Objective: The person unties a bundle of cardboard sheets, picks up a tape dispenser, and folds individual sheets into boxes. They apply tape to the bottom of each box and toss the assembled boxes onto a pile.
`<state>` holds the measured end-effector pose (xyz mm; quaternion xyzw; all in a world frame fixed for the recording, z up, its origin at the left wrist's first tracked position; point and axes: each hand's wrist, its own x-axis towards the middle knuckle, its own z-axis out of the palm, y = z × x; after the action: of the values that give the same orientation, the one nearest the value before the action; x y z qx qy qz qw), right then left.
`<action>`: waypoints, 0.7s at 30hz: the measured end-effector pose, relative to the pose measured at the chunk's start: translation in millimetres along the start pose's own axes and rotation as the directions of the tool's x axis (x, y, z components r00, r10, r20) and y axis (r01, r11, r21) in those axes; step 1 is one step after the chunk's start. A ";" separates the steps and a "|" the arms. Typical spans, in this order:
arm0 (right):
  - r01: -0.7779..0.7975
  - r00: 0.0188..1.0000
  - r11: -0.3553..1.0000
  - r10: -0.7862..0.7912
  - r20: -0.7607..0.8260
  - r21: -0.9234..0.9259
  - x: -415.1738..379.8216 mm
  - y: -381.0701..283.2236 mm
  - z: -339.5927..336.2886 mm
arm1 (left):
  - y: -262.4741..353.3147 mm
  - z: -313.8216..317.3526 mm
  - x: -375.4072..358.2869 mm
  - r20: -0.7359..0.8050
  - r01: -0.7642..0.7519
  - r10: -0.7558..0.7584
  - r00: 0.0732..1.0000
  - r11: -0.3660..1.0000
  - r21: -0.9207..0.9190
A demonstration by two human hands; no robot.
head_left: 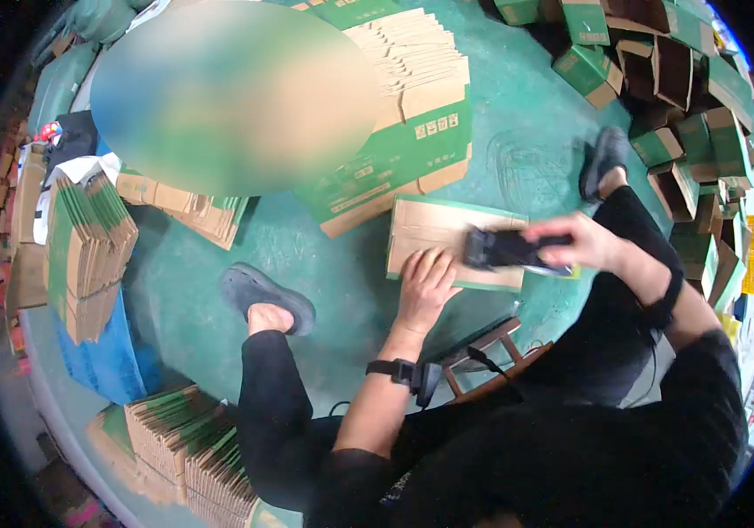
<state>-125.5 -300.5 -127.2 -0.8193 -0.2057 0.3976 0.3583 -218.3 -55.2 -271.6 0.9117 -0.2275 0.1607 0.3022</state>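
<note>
In front of me a cardboard carton [430, 231] with green edges rests on the floor, its brown face up. My left hand [427, 277] lies on the near side of that carton, fingers stretched over the cardboard, gripping nothing. My right hand [575, 243] is closed around a black tape dispenser [507, 250], blurred by motion, over the carton's right part. The dispenser's front end points left, a short way from my left fingers, and it covers part of the carton's face.
Flattened cartons [421, 132] lie fanned out beyond. Bundled cartons [86, 255] stand at left, others [187, 449] at lower left. Open boxes [680, 132] are piled at right. A wooden stool [491, 352] is by my legs. A blurred patch hides the upper left.
</note>
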 end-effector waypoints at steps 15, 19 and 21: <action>0.051 0.998 0.983 -0.058 -0.035 -0.178 -55.4 160.3 -29.2 | -19.7 17.3 88.8 -0.033 0.679 -0.740 0.671 0.596 0.428; -0.115 0.993 0.992 0.116 -0.014 0.047 30.0 142.3 17.7 | -36.6 15.3 73.2 -0.040 0.656 -0.688 0.725 0.672 0.344; -0.232 0.972 0.973 0.231 0.051 0.014 53.9 150.0 45.2 | -22.5 -7.7 96.4 0.216 0.886 -0.890 0.401 0.437 0.153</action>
<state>-121.4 -346.5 -286.2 -0.8240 -0.1137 0.4586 0.3126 -126.6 -65.0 -234.9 0.9074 0.2541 -0.1458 0.3014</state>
